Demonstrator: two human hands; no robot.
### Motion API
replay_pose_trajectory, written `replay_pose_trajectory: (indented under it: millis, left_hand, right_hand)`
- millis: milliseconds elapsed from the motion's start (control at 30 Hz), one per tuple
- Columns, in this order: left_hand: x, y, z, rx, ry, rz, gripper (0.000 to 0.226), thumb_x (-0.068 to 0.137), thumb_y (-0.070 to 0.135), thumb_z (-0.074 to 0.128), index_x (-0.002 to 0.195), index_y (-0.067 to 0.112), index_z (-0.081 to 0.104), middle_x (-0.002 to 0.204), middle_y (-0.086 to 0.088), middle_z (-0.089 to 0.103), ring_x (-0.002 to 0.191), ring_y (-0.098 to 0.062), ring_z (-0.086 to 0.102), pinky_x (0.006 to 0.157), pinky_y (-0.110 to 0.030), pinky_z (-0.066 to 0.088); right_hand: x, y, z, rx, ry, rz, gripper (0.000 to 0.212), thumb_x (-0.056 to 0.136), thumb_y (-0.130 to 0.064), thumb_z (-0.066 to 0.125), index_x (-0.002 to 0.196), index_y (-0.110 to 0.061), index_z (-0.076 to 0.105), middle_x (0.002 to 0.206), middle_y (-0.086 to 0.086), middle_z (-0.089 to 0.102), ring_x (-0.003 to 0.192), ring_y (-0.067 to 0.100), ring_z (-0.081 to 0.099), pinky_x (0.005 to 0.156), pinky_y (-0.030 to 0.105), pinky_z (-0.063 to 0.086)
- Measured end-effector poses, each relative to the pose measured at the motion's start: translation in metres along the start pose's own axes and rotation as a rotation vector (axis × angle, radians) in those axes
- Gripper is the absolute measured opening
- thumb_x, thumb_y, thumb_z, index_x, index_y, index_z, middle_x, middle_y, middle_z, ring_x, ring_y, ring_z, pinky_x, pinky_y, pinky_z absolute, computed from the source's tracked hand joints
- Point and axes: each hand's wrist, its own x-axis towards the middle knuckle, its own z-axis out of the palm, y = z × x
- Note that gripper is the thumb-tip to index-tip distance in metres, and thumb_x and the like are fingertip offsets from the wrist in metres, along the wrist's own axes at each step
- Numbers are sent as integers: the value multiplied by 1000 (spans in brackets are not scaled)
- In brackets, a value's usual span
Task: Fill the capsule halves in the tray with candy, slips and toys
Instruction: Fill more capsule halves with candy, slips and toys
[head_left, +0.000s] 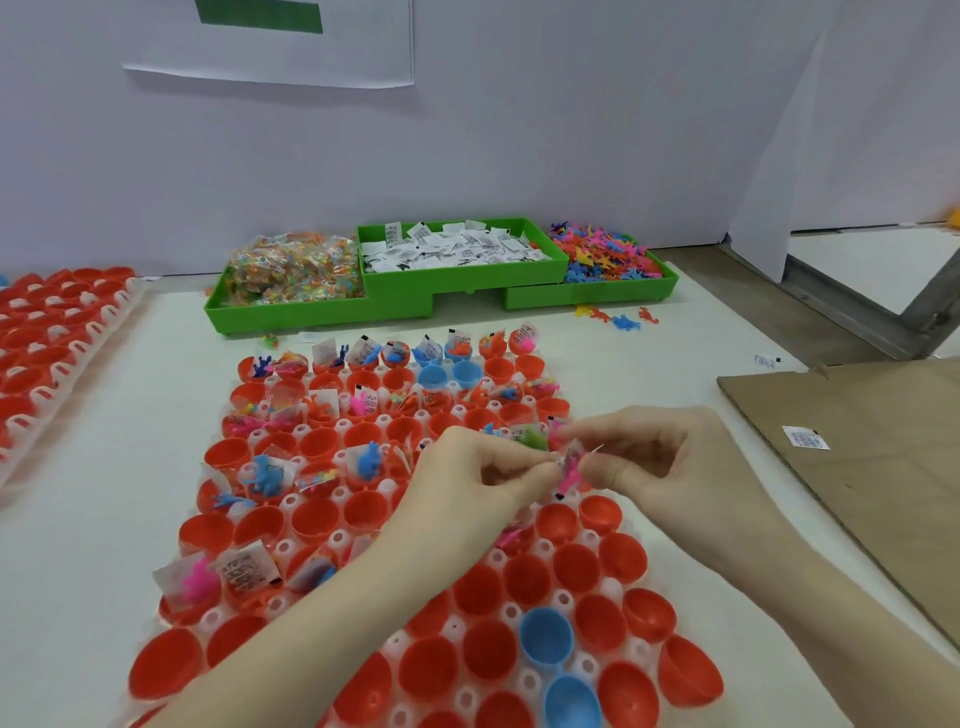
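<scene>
A white tray (530, 680) of red and a few blue capsule halves (545, 636) lies in front of me. Far and left cups hold candy, slips and toys; the near ones hold nothing. Above the tray's right middle, my left hand (483, 478) and my right hand (654, 457) meet, both pinching a small bundle (569, 470) of a pink toy with a clear wrapper and a slip. Green bins at the back hold candy packets (293, 273), paper slips (452, 249) and colourful toys (605, 254).
A second tray of red capsules (57, 332) lies at the far left. A cardboard sheet (872, 467) with one slip on it lies to the right. Loose toys (618, 317) lie in front of the right bin. A white wall stands behind.
</scene>
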Motion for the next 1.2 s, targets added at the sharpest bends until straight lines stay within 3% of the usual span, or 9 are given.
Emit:
replay_pose_trajectory:
  millis: [67,200,400,600,733,833,933,1100,1200]
  left_hand:
    - [1,-10,2,80,35,1,6,78,24,71,79,29,73,65,8,70,62,-3,64,67,-17,53]
    - [1,-25,0,467,140,196,27,77,39,69,98,23,72,74,22,51,77,5,47,74,-7,34]
    - [-2,-28,3,563,22,294,30,80,37,67,106,22,70,90,13,52,90,-1,47,80,-8,33]
    - [-7,-27,1,644,-22,326,19,85,32,62,95,19,73,88,10,59,86,-6,55,80,-22,45]
    - [-14,-19,7,914,-11,457,39,80,49,42,71,25,72,73,12,64,70,-9,61,65,-27,51]
    - [-14,-21,11,988,-47,518,31,77,48,59,64,24,72,66,11,64,66,-10,62,65,-24,52]
    - [-13,-25,11,1002,-38,533,27,67,47,76,61,22,73,64,9,64,63,-11,62,62,-22,53]
    - [-14,-26,12,988,-40,543,22,68,44,77,60,23,73,59,12,62,62,-9,59,55,-18,49]
    - [-13,-28,13,984,-35,548,20,67,41,79,60,23,73,57,11,61,60,-10,58,52,-19,49]
  right_hand:
    - [2,10,3,-70,-32,55,35,75,5,69,71,-29,67,72,-4,70,69,7,66,68,18,53]
    - [1,25,6,-197,-79,108,34,78,4,67,69,-28,62,72,-4,66,66,10,63,69,20,52]
    - [2,28,9,-421,-210,-36,14,78,3,66,82,-9,71,77,-8,60,65,-3,53,69,8,43]
    - [12,27,9,-655,-391,-158,19,82,-4,63,94,-14,74,92,-1,67,80,3,54,71,5,36]
    - [15,26,8,-677,-393,-126,23,79,-4,64,91,-19,76,87,-4,72,78,2,60,71,9,42]
    - [14,24,5,-576,-348,-100,21,74,-5,72,86,-21,77,80,-6,73,72,-4,56,68,5,43]
    - [13,20,3,-560,-390,-104,21,75,-4,71,89,-19,76,84,-5,73,84,-8,55,71,2,42]
    - [12,19,10,-775,-474,-103,21,89,-17,55,101,-19,72,98,0,70,92,14,61,81,20,44]
    - [14,16,17,-881,-484,-123,22,86,-12,53,95,-17,73,93,3,68,85,18,58,78,24,46]
